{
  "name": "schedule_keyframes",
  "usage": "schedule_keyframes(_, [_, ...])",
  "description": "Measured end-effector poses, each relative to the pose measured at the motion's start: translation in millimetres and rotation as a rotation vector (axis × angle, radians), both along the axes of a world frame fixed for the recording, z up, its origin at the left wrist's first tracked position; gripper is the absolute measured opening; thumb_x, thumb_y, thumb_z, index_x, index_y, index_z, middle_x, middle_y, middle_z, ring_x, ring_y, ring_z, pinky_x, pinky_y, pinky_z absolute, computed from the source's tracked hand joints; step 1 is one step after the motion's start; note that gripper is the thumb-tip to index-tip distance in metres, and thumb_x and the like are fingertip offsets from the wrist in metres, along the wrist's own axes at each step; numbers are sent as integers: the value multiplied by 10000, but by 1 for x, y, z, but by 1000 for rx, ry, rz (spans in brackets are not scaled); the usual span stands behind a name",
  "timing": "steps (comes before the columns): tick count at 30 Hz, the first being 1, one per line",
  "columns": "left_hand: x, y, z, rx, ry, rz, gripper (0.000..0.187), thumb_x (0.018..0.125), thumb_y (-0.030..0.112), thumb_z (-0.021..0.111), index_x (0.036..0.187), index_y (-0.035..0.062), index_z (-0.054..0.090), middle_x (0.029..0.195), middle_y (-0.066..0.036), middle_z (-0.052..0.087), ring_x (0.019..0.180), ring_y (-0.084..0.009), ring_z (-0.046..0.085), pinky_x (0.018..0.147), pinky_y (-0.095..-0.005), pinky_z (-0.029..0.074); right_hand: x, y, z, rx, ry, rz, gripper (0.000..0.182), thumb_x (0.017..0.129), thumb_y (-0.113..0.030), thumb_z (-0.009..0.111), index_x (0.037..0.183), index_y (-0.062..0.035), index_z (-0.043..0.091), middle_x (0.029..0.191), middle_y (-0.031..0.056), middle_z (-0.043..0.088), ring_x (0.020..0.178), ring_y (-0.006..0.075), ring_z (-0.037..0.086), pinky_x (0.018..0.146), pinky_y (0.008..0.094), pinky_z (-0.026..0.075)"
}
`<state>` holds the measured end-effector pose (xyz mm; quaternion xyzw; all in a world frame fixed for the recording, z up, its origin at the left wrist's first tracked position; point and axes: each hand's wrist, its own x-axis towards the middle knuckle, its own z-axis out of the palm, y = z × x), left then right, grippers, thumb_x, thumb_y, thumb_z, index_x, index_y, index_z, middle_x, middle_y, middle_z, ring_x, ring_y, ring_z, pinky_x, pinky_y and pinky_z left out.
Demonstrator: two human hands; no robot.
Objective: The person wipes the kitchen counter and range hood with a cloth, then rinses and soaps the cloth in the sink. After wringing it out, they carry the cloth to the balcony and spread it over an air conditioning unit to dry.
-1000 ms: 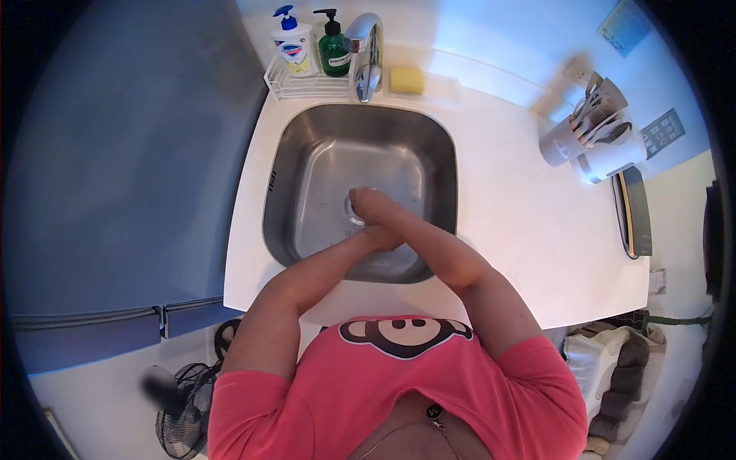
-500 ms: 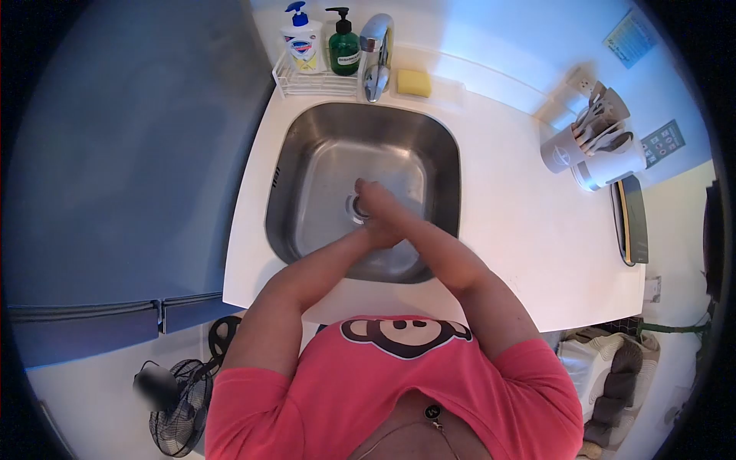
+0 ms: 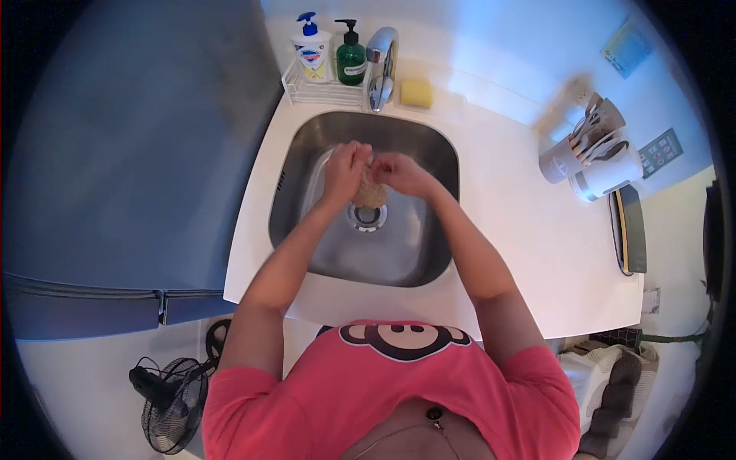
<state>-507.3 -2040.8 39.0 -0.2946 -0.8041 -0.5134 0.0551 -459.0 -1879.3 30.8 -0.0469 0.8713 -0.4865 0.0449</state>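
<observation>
- Far left: large blue-grey panel (image 3: 138, 161), smooth, matte, with dark horizontal seam low down.
- Below it: black fan (image 3: 175, 414), round wire cage, on pale floor.
- White counter (image 3: 506, 222): smooth, light sheen, rounded front edge.
- Back left corner: white wire rack (image 3: 326, 93) with white bottle (image 3: 313, 57), blue pump, and green bottle (image 3: 351, 63), translucent, black pump.
- Sink (image 3: 399, 261): brushed metal, square with rounded corners, slotted overflow on left wall, round drain (image 3: 367, 217) in base.
- Left hand (image 3: 343, 175): over sink, fingers mostly straight, close together, at left side of tan item. Grip: can't tell.
- Tan item (image 3: 371, 195): between the hands, over sink, just behind drain. Mottled, rough-looking, blurred; exact shape unclear.
- Chrome faucet (image 3: 381, 73): curved, glossy, behind sink.
- Right hand (image 3: 402, 175): fingers curled in at upper right of tan item. Firm grip or just touching, can't tell.
- Yellow sponge (image 3: 416, 93): rectangular block, right of faucet.
- Front: person in pink shirt (image 3: 322, 391), soft fabric, cartoon print.
- Right rear: grey utensil cup (image 3: 560, 162), utensils inside, beside white cylindrical container (image 3: 606, 180).
- Right end: flat dark panel (image 3: 632, 230), upright, yellowish strip.
- Lower right: draped or padded fabric (image 3: 613, 395), pale and grey-brown.
</observation>
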Motion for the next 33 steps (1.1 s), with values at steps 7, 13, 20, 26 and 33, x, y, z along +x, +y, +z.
schedule_keyframes(7, [-15, -47, -40, -216, 72, 266, 279, 882, 298, 480, 1011, 55, 525, 967, -143, 556, 955, -318, 489, 839, -421, 361, -10, -4, -4, -32, 126, -430, 259, 817, -264, 548, 830, -6, 567, 786, 152, 595, 733, 242, 557, 687, 349, 434])
schedule_keyframes(13, [-27, -61, -56, -146, 107, 260, 287, 820, 187, 560, 1058, 35, 504, 1042, -151, 529, 996, -333, 462, 875, -420, 355, -33, 12, -47, -433, 436, -1161, 321, 887, -265, 467, 899, 50, 530, 915, 195, 570, 848, 270, 540, 776, 352, 421])
schedule_keyframes(20, [-37, -61, -38, -203, 134, 208, 285, 794, 128, 575, 1051, 31, 498, 1048, -153, 519, 979, -333, 465, 883, -423, 363, -132, 31, -135, -397, 206, -2012, 247, 865, -188, 449, 972, 32, 482, 951, 161, 522, 905, 304, 532, 801, 425, 429])
schedule_keyframes(26, [-37, -68, -33, -70, 171, 214, 254, 800, 116, 563, 1027, 16, 511, 1049, -146, 533, 991, -327, 484, 868, -413, 387, -182, -83, -163, 451, 436, -1330, 228, 815, -107, 473, 1013, 7, 470, 1053, 248, 450, 1021, 393, 410, 873, 477, 314])
schedule_keyframes(33, [-37, -66, -32, 118, 111, 220, 225, 802, 74, 536, 1020, 22, 517, 1045, -153, 544, 984, -328, 498, 871, -408, 400, -66, -213, -199, 667, 326, -106, 303, 844, -223, 449, 1065, -19, 492, 1097, 192, 477, 1074, 369, 402, 937, 495, 257])
